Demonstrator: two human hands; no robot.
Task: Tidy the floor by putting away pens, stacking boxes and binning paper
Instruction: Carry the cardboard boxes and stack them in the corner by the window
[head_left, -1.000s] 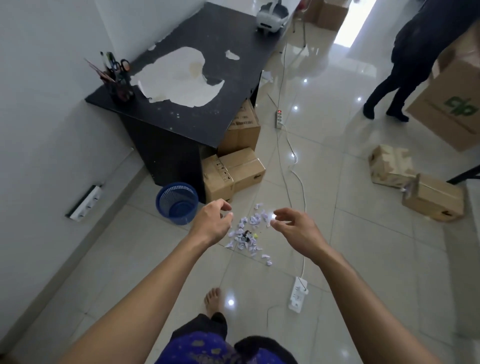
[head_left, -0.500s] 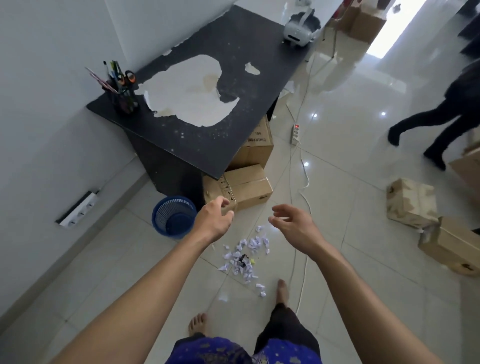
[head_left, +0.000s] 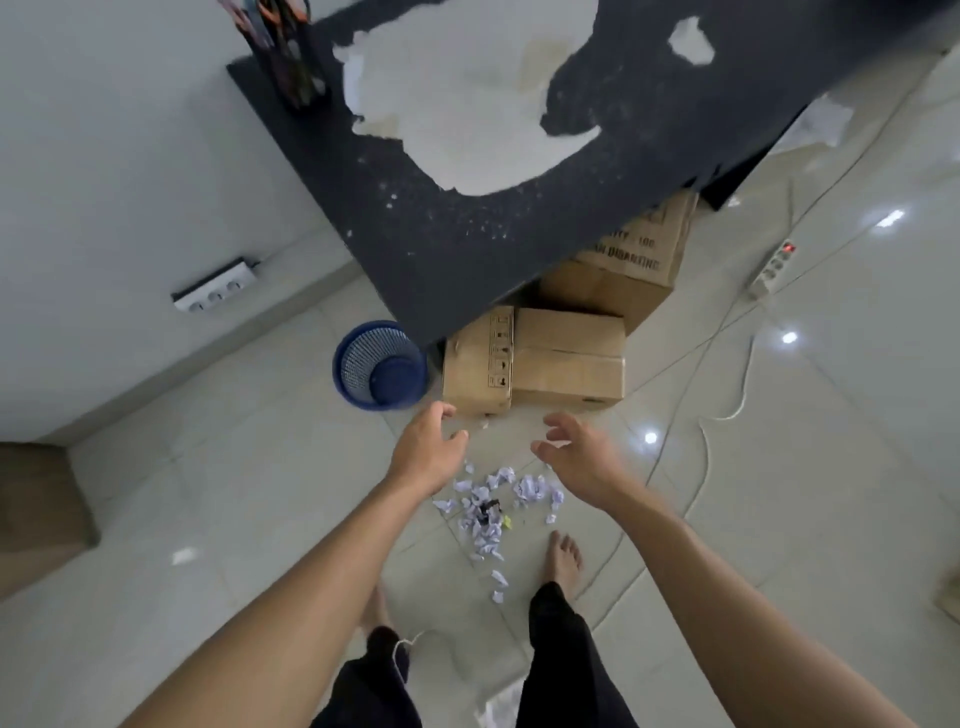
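hands reach forward over the floor, both holding nothing. left hand: fingers loosely curled, grip narrow but without contents. right hand: fingers spread and relaxed, grip wide. neither hand touches anything; both appear to hang above the floor.

task items: crumpled paper scraps lie scattered on the floor just below and between the hands, ahead of the bare foot. blue mesh bin stands on the floor beside the near corner of the table, near the left hand. cardboard boxes sit on the floor under the table's near edge, just beside the bin. pen holder stands at the left corner of the table.

risk assessment:
- scraps are small, light and numerous; a loose scoop would likely leave or drop pieces on the way to the bin.
- white cable runs across the floor to the right of the scraps; it is a likely trip or snag point for the feet.
- bin sits partly under the table edge; a careless throw could strike the edge and miss.

limits of view: a small dark item and a yellow fleck lie among the scraps; their identity cannot be told. pen holder is cut off by the top of the frame. box lettering is partly hidden by the table. power strip lies well apart to the right.
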